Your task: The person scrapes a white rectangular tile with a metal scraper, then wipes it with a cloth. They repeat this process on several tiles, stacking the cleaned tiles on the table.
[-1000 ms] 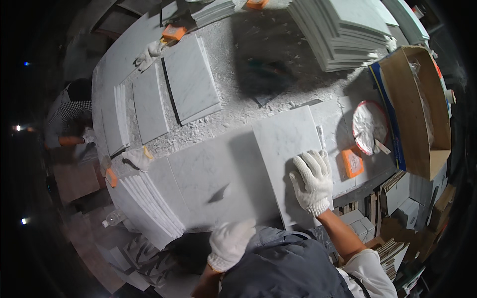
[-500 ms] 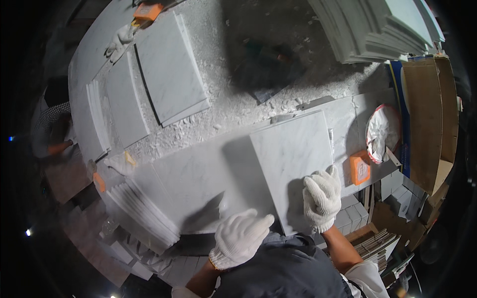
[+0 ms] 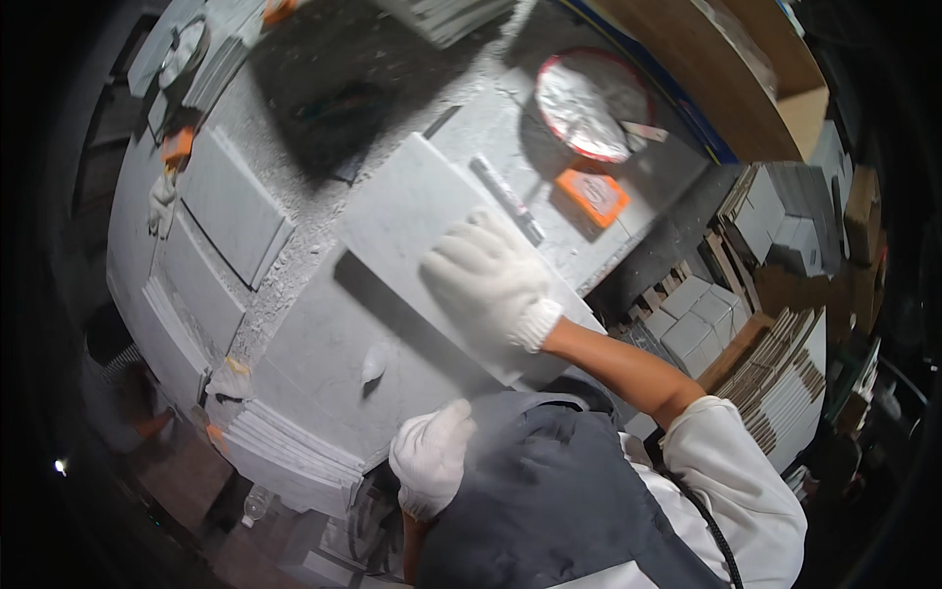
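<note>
My right hand (image 3: 488, 280), in a white knit glove, lies with spread fingers on a pale grey-veined stone tile (image 3: 392, 211). The tile rests at an angle on the bench slab, perhaps on another tile. My left hand (image 3: 432, 458), gloved too, is by the dark apron at the bench's near edge, fingers curled; what they may hold is hidden. Beyond the tile lies a narrow marked strip (image 3: 505, 199), with an orange box (image 3: 592, 196) and a red-rimmed bowl with a whitish, crinkled inside (image 3: 589, 103). A small white tapered piece (image 3: 374, 363) sits left of the tile.
Stacked tiles (image 3: 294, 447) stand at the near left, more tiles (image 3: 231, 206) farther back. A cardboard box (image 3: 677, 49) borders the far right. Wrapped bundles (image 3: 702, 319) and upright slats (image 3: 760, 378) are down at right. Another person's arm shows at far left.
The view has turned, shifting the bench. My right hand has moved from the tile's right edge onto its face. My left hand has drawn back toward the apron and curled.
</note>
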The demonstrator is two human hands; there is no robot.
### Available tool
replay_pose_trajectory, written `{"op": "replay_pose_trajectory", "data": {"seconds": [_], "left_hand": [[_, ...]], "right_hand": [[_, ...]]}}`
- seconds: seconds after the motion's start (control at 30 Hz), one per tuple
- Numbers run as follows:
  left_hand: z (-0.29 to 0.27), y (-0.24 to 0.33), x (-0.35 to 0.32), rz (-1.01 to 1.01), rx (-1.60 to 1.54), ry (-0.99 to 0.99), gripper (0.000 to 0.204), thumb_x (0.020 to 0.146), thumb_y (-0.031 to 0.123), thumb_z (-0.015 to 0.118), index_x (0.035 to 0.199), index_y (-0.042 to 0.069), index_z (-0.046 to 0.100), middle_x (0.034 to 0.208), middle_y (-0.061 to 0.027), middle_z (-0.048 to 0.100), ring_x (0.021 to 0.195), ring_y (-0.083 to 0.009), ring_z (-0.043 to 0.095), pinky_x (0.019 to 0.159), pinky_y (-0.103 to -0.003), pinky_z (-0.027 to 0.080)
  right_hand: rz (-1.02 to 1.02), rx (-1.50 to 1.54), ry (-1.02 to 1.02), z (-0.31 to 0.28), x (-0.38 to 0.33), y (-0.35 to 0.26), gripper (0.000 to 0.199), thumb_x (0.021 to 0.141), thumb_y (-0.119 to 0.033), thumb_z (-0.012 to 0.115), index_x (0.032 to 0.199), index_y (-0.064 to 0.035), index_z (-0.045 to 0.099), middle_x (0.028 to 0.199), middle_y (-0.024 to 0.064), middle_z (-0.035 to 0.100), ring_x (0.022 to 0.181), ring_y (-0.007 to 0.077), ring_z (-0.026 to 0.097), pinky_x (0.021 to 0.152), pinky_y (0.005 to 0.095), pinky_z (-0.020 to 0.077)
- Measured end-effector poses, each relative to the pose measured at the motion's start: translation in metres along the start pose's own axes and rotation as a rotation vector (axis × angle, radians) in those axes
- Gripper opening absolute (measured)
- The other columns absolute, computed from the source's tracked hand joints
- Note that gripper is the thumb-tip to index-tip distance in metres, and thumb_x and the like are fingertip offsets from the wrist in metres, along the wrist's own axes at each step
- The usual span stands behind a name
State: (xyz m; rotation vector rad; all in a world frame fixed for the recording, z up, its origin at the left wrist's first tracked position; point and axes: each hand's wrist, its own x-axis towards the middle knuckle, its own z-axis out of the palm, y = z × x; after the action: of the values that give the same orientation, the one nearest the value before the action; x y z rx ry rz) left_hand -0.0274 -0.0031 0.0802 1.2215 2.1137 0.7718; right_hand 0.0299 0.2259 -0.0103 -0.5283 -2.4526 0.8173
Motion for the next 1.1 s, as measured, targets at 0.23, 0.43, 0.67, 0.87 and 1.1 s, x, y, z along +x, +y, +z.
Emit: {"op": "replay_pose_trajectory", "data": {"seconds": [0.23,0.43,0.67,0.87,1.1], "left_hand": [[0.028,0.034,-0.012,0.123,0.150,-0.071,0.022,0.089,0.010,0.076,0.110,0.005,0.073,0.093,-0.0101,0.074,0.083,-0.0312,0.070,0.075,-0.041,0.054],[0.046,0.049,-0.023,0.103,0.316,-0.148,0.023,0.090,0.013,0.074,0.112,0.009,0.073,0.090,-0.0097,0.070,0.082,-0.0303,0.066,0.074,-0.042,0.053],[0.056,0.045,-0.041,0.064,0.370,-0.164,0.023,0.090,0.016,0.074,0.113,0.012,0.073,0.087,-0.0081,0.068,0.079,-0.0307,0.065,0.072,-0.042,0.053],[0.056,0.045,-0.042,0.059,0.367,-0.238,0.021,0.091,0.017,0.073,0.111,0.012,0.073,0.084,-0.0094,0.067,0.077,-0.0325,0.065,0.072,-0.043,0.053],[0.048,0.043,-0.057,0.016,0.446,-0.399,0.015,0.094,0.019,0.069,0.108,0.016,0.072,0.081,-0.0103,0.066,0.078,-0.0336,0.066,0.070,-0.045,0.052]], "right_hand": [[-0.136,0.119,-0.031,0.010,-0.066,-0.037,0.047,0.070,-0.021,0.080,0.112,-0.0077,0.062,0.117,0.0093,0.059,0.121,0.0318,0.055,0.108,0.0452,0.0469],[0.083,0.100,0.106,-0.051,-0.129,-0.004,0.040,0.073,-0.017,0.078,0.111,-0.0076,0.068,0.115,0.0125,0.066,0.111,0.0365,0.063,0.099,0.0465,0.0533],[0.832,0.080,0.327,-0.070,-0.230,0.093,0.043,0.099,-0.018,0.065,0.137,0.0003,0.062,0.137,0.0210,0.064,0.129,0.0346,0.061,0.112,0.0386,0.0463],[1.228,-0.321,0.115,-0.045,-0.382,0.136,0.054,0.102,-0.038,0.056,0.151,-0.0134,0.053,0.150,0.0142,0.057,0.140,0.0327,0.052,0.117,0.0416,0.0402],[1.718,-0.303,-0.263,0.012,-0.508,0.026,0.072,0.101,-0.042,0.056,0.164,-0.0149,0.033,0.168,0.0137,0.034,0.154,0.0305,0.034,0.125,0.0405,0.0280]]}}
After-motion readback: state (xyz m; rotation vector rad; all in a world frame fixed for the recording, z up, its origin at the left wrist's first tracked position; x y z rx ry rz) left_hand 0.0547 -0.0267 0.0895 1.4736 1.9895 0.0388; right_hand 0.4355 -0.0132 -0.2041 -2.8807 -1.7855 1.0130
